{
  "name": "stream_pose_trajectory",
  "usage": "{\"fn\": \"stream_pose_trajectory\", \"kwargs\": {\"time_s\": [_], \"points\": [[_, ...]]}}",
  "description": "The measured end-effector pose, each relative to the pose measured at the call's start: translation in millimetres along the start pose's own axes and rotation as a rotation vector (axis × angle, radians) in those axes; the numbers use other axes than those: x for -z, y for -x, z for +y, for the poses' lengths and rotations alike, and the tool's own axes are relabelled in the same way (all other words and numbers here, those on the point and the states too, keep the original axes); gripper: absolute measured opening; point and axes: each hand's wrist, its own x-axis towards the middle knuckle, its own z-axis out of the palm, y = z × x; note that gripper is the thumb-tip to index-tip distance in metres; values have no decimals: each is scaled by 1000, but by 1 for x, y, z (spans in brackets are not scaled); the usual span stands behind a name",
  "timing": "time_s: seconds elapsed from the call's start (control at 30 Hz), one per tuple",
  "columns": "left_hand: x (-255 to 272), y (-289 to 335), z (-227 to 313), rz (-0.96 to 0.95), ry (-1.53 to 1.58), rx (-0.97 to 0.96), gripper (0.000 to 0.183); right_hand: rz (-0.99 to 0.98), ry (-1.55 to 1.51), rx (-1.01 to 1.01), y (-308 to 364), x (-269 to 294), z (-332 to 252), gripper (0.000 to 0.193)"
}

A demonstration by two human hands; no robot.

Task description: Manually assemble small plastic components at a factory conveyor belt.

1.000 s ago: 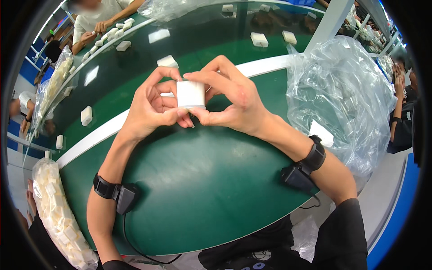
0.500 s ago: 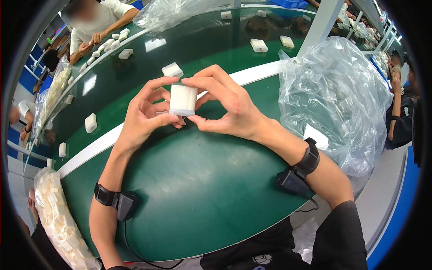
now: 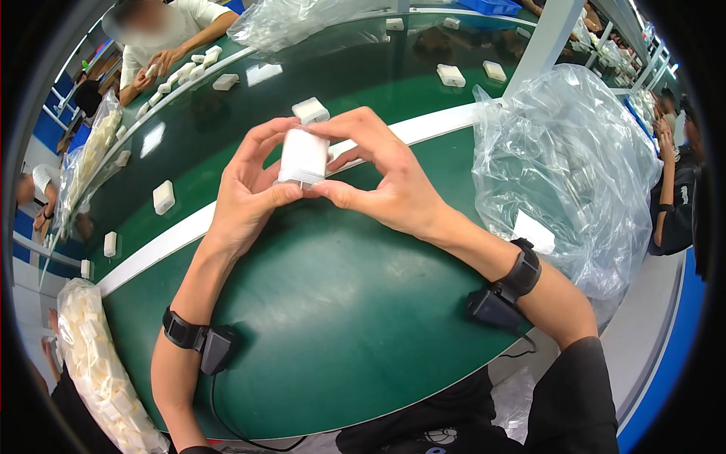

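Above the green work surface, I hold a white block-shaped charger plug between both hands. Its end toward me is translucent grey-white, and a small metal prong shows there. My left hand grips its left side, with the thumb at the near end and a finger at the far end. My right hand pinches the right side the same way, index finger at the far corner and thumb at the near one. Just beyond the fingertips, another white block lies on the dark green conveyor belt.
A white rail divides the belt from the work surface. More white blocks ride the belt. A large clear plastic bag sits at right, and a bag of white blocks at left. A person works across the belt.
The charger plug has been tilted in my fingers, so a plain white face and a prong now show. Blocks on the belt have shifted to the right.
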Motion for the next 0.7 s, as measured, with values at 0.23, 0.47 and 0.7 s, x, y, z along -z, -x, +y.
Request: {"fn": "stream_pose_trajectory", "kwargs": {"time_s": [0.23, 0.47, 0.7], "points": [[3, -1, -1, -27, -326, -46, 74, -48, 55, -105, -2, 4, -11, 53], [4, -1, 2, -20, -331, -107, 60, -48, -102, -102, 0, 3, 5, 49], [5, 2, -2, -52, -363, -191, 28, -53, 15, -89, -1, 3, -2, 47]]}}
